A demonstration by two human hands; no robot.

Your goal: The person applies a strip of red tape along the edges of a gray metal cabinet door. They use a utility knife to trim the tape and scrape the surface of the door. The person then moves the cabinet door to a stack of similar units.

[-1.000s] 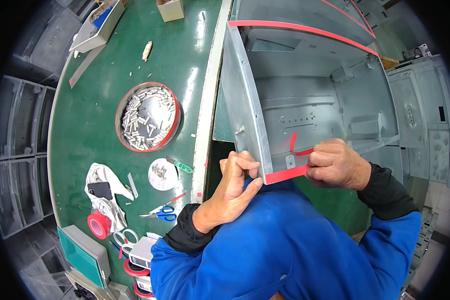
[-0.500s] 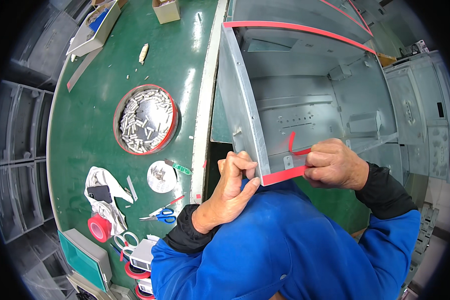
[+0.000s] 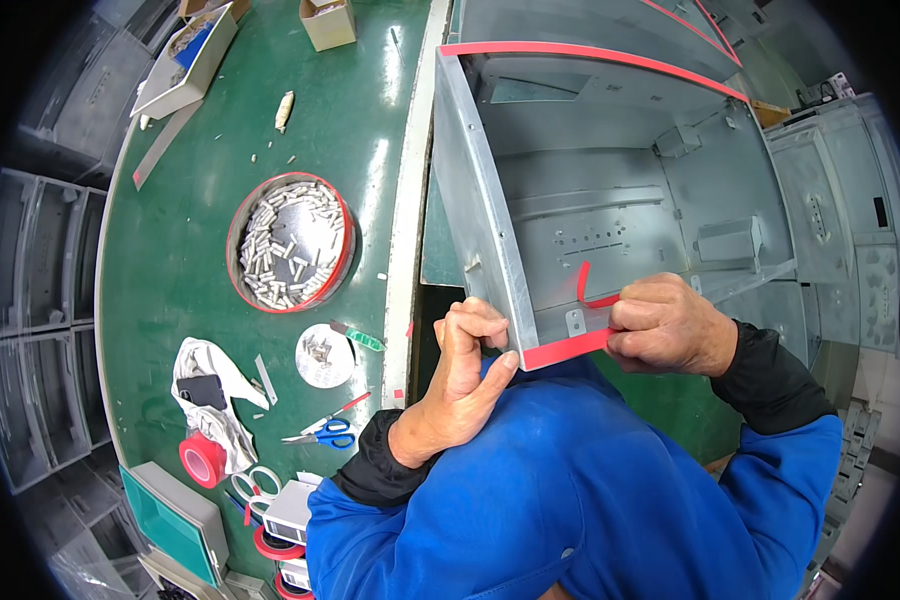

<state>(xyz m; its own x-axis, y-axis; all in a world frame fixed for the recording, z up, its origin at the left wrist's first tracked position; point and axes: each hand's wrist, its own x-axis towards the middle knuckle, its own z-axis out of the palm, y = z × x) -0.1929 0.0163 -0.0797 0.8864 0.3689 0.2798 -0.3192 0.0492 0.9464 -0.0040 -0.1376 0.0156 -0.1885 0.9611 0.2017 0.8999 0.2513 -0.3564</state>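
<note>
A grey sheet-metal box stands open side up in front of me, red tape along its far rim. Over the near rim runs a strip of red tape, starting at the near left corner. My right hand is closed in a fist on this strip; a loose tail curls up from the fist above the box's inside. My left hand is at the near left corner, fingers curled against the outer wall, thumb tip at the tape's end.
On the green table to my left stand a round tin of small metal pins and a white dish. Blue scissors, a red tape roll, a cloth and a phone lie nearer. More metal boxes stand beyond.
Both hands keep nearly the same places at the near rim. The left fingers and thumb have shifted slightly at the corner. The view has moved a little.
</note>
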